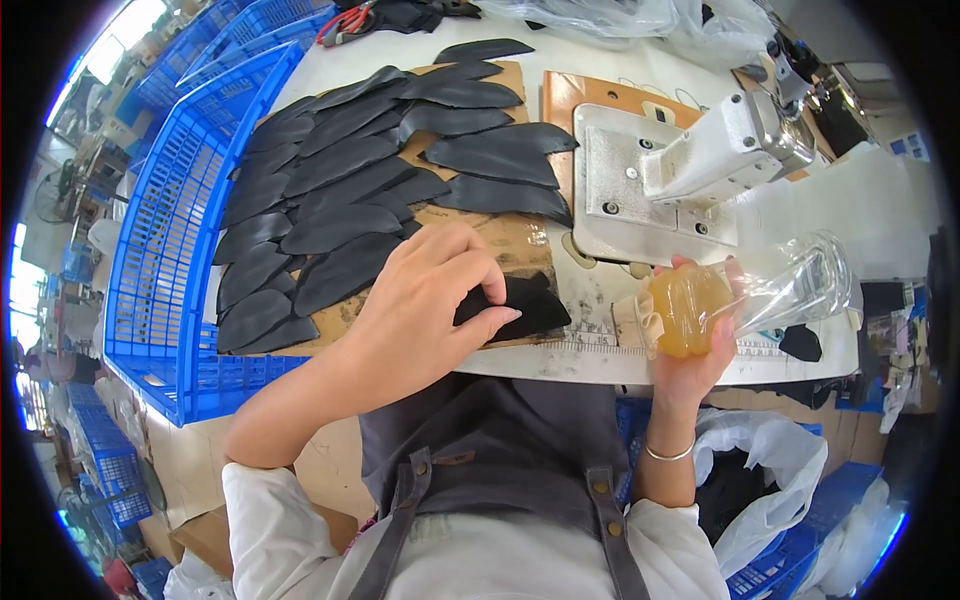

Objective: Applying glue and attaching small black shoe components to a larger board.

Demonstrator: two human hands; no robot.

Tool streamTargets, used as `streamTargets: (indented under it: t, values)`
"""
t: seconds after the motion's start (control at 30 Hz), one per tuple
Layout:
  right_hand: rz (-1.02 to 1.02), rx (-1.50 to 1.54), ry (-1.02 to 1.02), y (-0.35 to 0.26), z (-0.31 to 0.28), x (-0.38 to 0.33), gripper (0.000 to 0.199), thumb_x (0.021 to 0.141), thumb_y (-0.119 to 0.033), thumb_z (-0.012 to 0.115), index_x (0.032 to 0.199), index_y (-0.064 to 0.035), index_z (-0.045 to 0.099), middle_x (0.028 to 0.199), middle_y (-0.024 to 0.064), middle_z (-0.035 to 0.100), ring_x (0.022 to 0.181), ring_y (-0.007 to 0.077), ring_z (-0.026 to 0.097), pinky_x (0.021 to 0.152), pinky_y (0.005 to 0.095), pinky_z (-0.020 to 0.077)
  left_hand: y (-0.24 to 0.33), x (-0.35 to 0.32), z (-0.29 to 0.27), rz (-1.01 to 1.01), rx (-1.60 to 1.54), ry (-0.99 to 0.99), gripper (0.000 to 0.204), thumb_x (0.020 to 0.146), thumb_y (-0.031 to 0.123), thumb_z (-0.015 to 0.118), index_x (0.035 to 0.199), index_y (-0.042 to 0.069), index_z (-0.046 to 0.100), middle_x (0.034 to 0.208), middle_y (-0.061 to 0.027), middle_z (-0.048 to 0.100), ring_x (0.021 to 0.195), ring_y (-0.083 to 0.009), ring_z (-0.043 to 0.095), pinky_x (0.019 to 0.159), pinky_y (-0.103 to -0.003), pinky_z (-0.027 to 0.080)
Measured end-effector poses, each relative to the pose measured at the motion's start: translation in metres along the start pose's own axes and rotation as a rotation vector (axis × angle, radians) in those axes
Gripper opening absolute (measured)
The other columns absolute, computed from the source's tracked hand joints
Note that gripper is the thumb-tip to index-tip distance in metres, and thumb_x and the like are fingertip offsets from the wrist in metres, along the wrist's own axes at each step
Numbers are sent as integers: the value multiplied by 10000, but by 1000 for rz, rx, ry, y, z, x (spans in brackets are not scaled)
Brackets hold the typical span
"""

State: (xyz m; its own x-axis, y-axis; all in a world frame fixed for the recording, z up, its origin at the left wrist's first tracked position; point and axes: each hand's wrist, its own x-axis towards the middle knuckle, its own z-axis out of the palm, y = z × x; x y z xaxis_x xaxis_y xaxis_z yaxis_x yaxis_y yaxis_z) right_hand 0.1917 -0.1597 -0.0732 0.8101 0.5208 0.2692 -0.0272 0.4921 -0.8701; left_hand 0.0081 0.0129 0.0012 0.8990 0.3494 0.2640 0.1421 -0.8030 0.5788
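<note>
While left hand (420, 310) fingers pinch black leather piece (520, 305) at frame centre on tabletop (600, 355), right hand (700, 345) grips clear glue bottle (740, 300), amber inside; glossy leaf-shaped pieces (340, 190) fan across cardboard, blue crate (170, 250) left, sewing machine (720, 150) upper right.

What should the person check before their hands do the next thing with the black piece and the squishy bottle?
1. Left hand holds down the black piece on the cardboard sheet: ok.
2. Right hand has a firm grip on the clear bottle of amber liquid: ok.
3. Bottle tip is open and ready: cannot tell, hidden.
4. Other black pieces lie clear of the held one: ok.
5. Sewing machine is out of both hands' way: ok.
</note>
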Motion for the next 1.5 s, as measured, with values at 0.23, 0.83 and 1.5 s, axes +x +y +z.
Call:
streamTargets:
  t: [0.23, 0.83, 1.5]
  values:
    - [5, 47, 19, 0, 1, -2, 684, 821, -429, 509, 1351, -72, 266, 1171, 272, 475, 1060, 340, 518, 935, 430, 416, -24, -18, -38, -430, -537, 123, 124, 772, 115, 687, 772, 32, 596, 700, 33, 560, 611, -7, 471, 526, -184, 372]
    - [13, 116, 3, -4, 3, 0, 680, 828, -437, 499, 1348, -65, 269, 1151, 261, 485, 1023, 346, 535, 925, 423, 418, -80, 124, 4, -204, 386, 150, 207, 776, 277, 617, 808, 73, 629, 706, -86, 638, 697, -256, 622, 644, -371, 475]
    - [-45, 36, 7, -7, 12, 2, 677, 835, -449, 467, 1346, -48, 277, 1164, 250, 480, 1041, 354, 520, 925, 431, 411, -45, -50, -36, 108, 154, 69, 226, 695, 111, 691, 914, 77, 645, 872, -80, 579, 784, -261, 551, 688, -342, 445]
